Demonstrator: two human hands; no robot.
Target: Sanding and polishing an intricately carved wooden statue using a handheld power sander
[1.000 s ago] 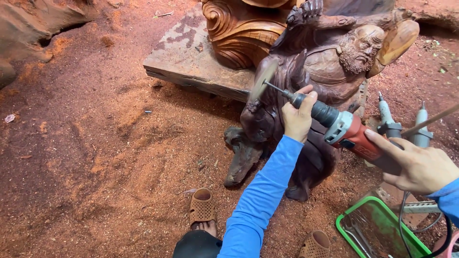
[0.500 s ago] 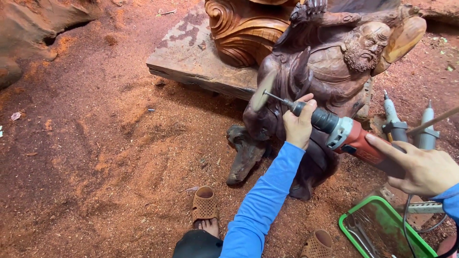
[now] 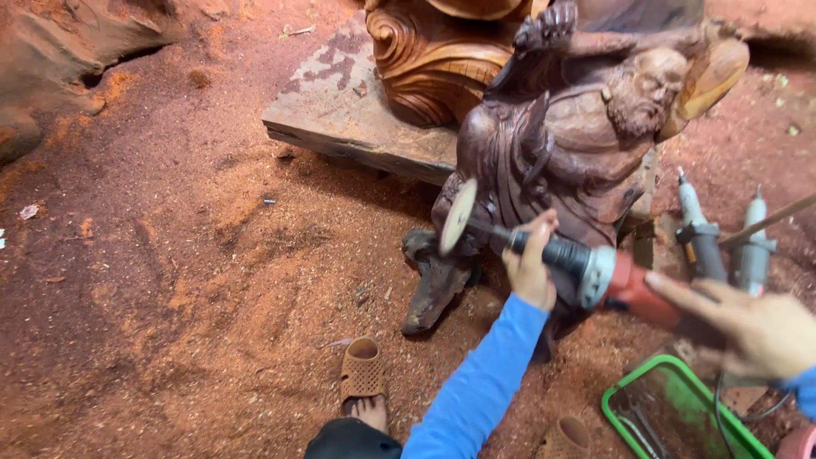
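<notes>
A dark carved wooden statue of a bearded figure stands on the sawdust-covered ground. Both my hands hold a red and black rotary grinder across its lower front. My left hand, in a blue sleeve, grips the black neck of the tool. My right hand holds the red rear body, its fingers stretched along it. The round sanding disc on the long shaft sits at the statue's lower left side, beside the robe folds.
A lighter carved swirl base rests on a flat wooden slab behind. Two other power tools stand at right. A green tray lies at bottom right. My sandalled foot is below. Red sawdust covers the ground.
The view has shifted slightly; the grinder and both hands stay on the statue's lower front, with the disc a little lower and further left along the carving.
</notes>
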